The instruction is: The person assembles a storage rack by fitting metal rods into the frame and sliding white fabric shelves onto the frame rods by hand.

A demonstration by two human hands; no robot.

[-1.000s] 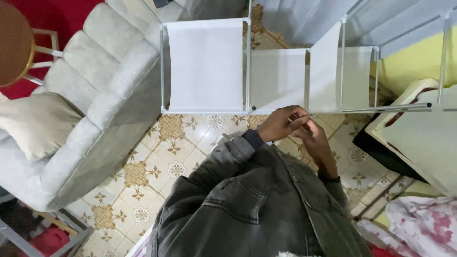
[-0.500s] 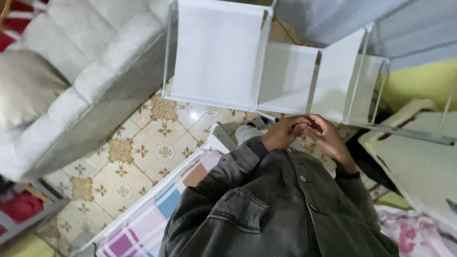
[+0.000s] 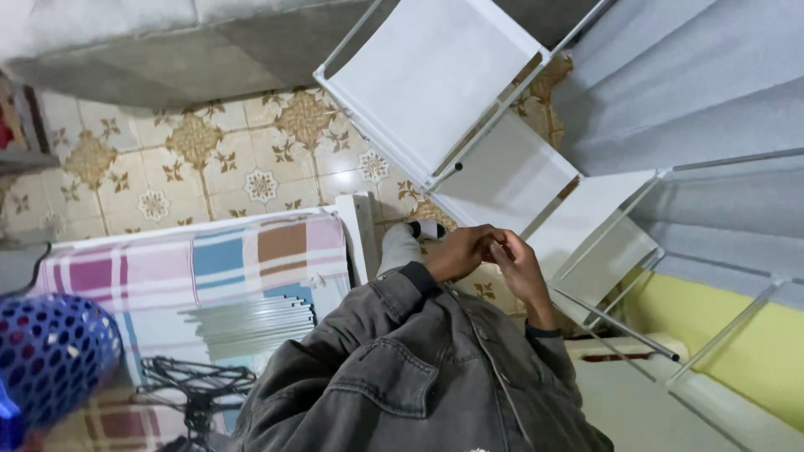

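Both hands, left (image 3: 459,253) and right (image 3: 521,269), meet fingertip to fingertip beside the white rack (image 3: 435,84), fingers curled; whether they pinch anything, I cannot tell.

Your left hand (image 3: 456,254) and right hand (image 3: 521,269) meet below the shelf frame (image 3: 469,125); the rods (image 3: 251,322) lie left on the cloth (image 3: 167,268).
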